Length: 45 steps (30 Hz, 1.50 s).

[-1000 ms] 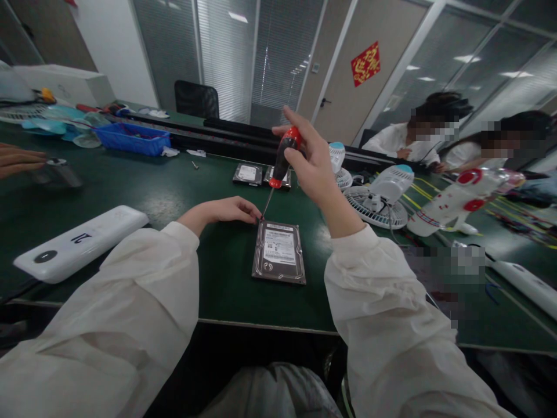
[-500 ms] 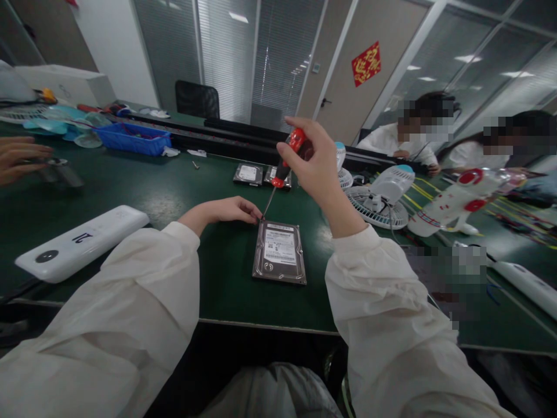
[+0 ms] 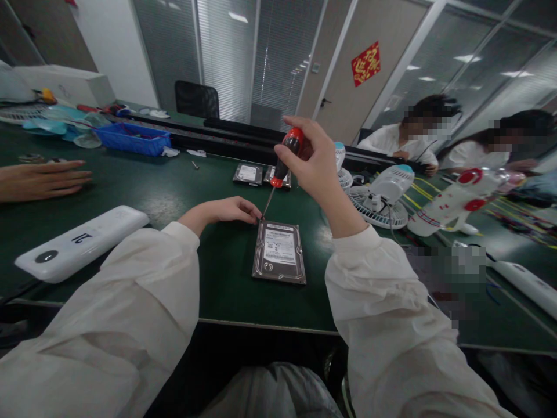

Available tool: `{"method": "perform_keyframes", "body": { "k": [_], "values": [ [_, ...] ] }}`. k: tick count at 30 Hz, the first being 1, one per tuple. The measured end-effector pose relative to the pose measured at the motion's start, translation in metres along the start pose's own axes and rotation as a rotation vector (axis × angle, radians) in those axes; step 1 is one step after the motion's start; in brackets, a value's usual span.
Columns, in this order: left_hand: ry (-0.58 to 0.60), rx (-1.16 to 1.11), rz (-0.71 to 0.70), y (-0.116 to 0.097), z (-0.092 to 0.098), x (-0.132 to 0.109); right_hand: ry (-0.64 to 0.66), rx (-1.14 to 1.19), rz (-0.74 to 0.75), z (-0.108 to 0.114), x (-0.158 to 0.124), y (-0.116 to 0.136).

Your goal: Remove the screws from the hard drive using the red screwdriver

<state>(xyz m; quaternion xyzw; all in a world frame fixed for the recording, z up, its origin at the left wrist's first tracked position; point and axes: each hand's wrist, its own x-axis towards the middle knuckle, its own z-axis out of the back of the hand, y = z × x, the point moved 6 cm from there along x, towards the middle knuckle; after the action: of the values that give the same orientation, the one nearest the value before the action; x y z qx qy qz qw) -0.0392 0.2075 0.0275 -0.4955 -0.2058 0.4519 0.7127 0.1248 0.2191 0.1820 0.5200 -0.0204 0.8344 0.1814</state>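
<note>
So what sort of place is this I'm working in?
Most likely an electronics workshop or training room. Your right hand holds a screwdriver at the corner of a hard drive, white fans sit on the green table, and two other people are at the right.

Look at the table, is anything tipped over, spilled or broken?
The nearer fan on the right looks odd: it lies face down, and fans usually stand facing forward. I see nothing spilled or broken; the drive lies flat by the tip of the screwdriver.
</note>
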Motion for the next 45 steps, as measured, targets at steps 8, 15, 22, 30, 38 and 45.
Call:
{"method": "perform_keyframes", "body": {
  "k": [8,15,22,30,38,45],
  "values": [
    [-0.005,-0.002,0.010,0.002,0.000,0.000,0.033,0.042,-0.067,-0.004,0.000,-0.011],
    [-0.006,0.003,-0.008,0.001,0.000,0.001,-0.015,0.044,-0.043,-0.002,0.000,-0.012],
    [-0.002,0.004,0.013,-0.001,-0.002,-0.001,0.002,0.033,-0.031,-0.002,0.000,-0.007],
    [-0.007,-0.019,-0.009,0.000,-0.001,0.000,0.034,0.128,-0.033,-0.004,0.001,-0.003],
    [-0.005,-0.008,-0.010,0.002,0.000,0.000,-0.002,0.073,-0.006,0.000,0.000,0.004],
    [-0.003,0.001,-0.005,0.002,0.000,0.001,0.026,0.078,0.000,-0.001,0.001,0.002]
  ]
}}
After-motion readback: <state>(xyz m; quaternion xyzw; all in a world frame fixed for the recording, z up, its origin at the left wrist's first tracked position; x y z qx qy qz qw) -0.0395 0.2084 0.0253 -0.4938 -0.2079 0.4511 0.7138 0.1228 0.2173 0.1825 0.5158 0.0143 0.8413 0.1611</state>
